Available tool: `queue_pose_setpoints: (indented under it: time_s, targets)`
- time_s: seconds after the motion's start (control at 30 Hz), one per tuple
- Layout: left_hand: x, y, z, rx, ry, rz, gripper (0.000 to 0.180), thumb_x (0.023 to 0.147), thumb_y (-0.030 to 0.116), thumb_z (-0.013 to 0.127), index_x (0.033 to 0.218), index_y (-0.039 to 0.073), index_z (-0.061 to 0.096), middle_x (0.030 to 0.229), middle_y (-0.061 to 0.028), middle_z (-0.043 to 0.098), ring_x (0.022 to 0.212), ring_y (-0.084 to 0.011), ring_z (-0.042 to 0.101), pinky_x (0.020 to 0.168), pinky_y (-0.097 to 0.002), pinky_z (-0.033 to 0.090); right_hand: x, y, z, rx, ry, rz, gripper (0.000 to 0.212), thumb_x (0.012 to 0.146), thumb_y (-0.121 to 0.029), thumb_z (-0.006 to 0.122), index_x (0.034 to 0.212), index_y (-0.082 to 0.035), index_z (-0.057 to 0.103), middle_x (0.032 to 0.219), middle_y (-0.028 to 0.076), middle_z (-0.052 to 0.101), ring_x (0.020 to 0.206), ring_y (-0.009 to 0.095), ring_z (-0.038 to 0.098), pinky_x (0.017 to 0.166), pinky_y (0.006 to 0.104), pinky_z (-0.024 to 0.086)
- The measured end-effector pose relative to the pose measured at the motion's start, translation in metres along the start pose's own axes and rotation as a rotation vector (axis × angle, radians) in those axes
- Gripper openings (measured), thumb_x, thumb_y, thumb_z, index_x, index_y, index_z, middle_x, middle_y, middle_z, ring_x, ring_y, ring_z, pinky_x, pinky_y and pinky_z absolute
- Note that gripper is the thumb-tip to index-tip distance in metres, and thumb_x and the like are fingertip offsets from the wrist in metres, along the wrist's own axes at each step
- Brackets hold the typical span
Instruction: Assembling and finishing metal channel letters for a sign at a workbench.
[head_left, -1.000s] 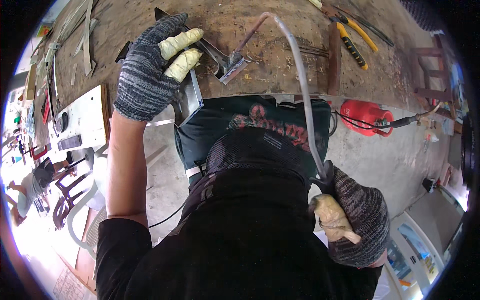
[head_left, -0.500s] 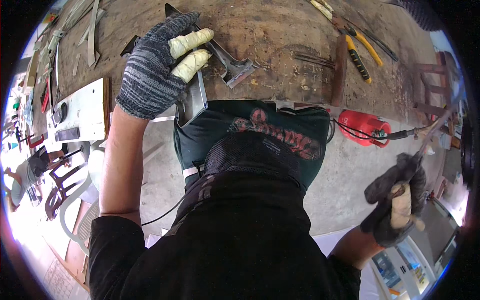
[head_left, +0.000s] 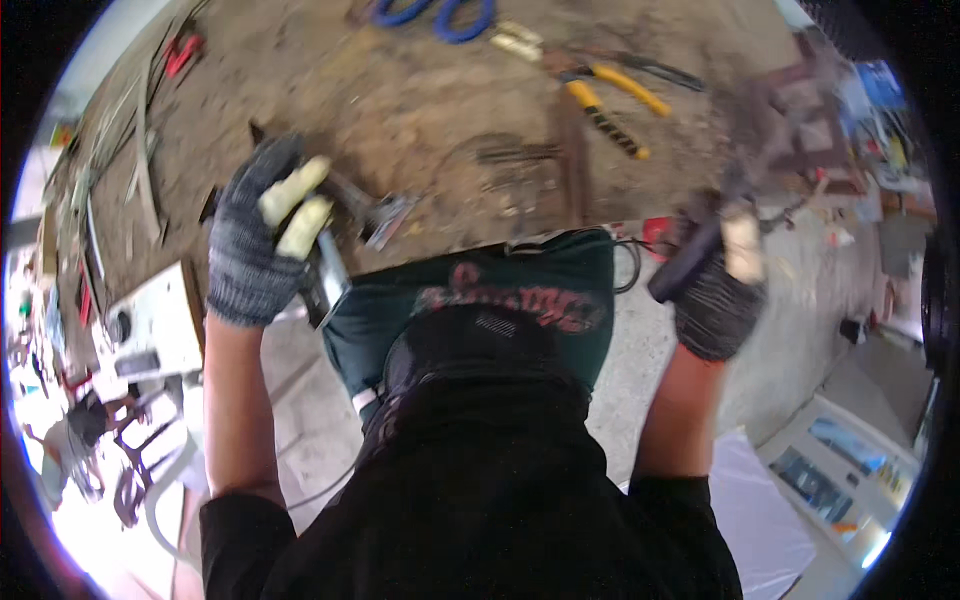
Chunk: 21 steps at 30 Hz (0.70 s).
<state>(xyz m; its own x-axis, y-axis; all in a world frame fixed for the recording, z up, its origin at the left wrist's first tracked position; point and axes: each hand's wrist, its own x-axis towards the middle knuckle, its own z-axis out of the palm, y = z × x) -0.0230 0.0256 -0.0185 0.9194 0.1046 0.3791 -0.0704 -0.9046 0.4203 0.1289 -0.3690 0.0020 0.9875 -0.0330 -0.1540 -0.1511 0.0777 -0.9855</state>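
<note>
Starting close in, at the dark green cloth (head_left: 450,330) with its red print, spread across the lap, probably as a shield. Just beyond, out to the right, gripping a dark handle (head_left: 685,265) in the right hand (head_left: 722,300), with fingers clamped round it, and holding it well apart from the metal, seemingly to keep it clear. Too blurred there to make out the handle's upper end! Over to the left now, resting the left hand (head_left: 255,240) at a metal frame (head_left: 328,283) jutting past the near edge of the worktop (head_left: 400,110), perhaps pressing to stop any sliding. Showing two pale-wrapped fingers there, slightly apart, likely covered against heat or scrapes; cannot tell about any pinch on the metal underneath. On to a metal bracket (head_left: 388,220), lying on the worktop just right of that hand, near enough to the frame to look joined, but no telling. Farther on, past a brown bar (head_left: 572,170) and thin dark rods (head_left: 515,154), to yellow-handled pliers (head_left: 610,115), parked handles nearward, presumably for a quick grab. And right out far, catching blue loop handles (head_left: 463,22), seemingly set aside out of the way
</note>
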Motion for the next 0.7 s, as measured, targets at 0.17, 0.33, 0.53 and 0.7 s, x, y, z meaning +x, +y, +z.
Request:
queue_pose_setpoints:
  time_s: [0.17, 0.33, 0.53, 0.7]
  targets:
    - [-0.003, -0.001, 0.0, -0.026, -0.042, -0.032, 0.036, 0.089, 0.01, 0.07, 0.125, 0.006, 0.072, 0.132, -0.0228, 0.063, 0.118, -0.0383, 0.062, 0.104, -0.0446, 0.048, 0.028, 0.007, 0.025, 0.509, 0.072, 0.082, 0.035, 0.1, -0.035, 0.067, 0.12, -0.006, 0.068, 0.096, 0.007, 0.073, 0.077, 0.019, 0.07, 0.069, 0.0344, 0.059]
    - [-0.006, -0.01, 0.006, -0.068, -0.052, -0.079, 0.035, 0.092, 0.011, 0.07, 0.126, 0.006, 0.072, 0.14, -0.0205, 0.06, 0.135, -0.0371, 0.054, 0.117, -0.0455, 0.039, 0.073, -0.006, 0.035, 0.144, 0.144, -0.12, 0.022, 0.1, -0.031, 0.069, 0.105, -0.01, 0.064, 0.084, 0.003, 0.067, 0.076, 0.017, 0.065, 0.068, 0.0341, 0.055]
    - [-0.008, -0.011, 0.007, -0.093, -0.03, -0.118, 0.035, 0.091, 0.01, 0.072, 0.126, 0.005, 0.072, 0.141, -0.0213, 0.061, 0.134, -0.038, 0.055, 0.117, -0.046, 0.039, 0.182, -0.007, 0.02, -0.139, 0.263, -0.135, 0.035, 0.095, -0.035, 0.072, 0.106, -0.002, 0.068, 0.089, 0.008, 0.071, 0.077, 0.017, 0.065, 0.068, 0.0342, 0.052]
    - [-0.006, -0.005, 0.005, -0.06, -0.031, -0.087, 0.035, 0.091, 0.009, 0.073, 0.125, 0.005, 0.072, 0.141, -0.0214, 0.06, 0.134, -0.0378, 0.055, 0.117, -0.0457, 0.039, 0.264, 0.014, 0.013, -0.04, 0.301, 0.098, 0.051, 0.09, -0.045, 0.073, 0.117, -0.001, 0.068, 0.097, 0.015, 0.072, 0.086, 0.026, 0.069, 0.079, 0.0395, 0.055]
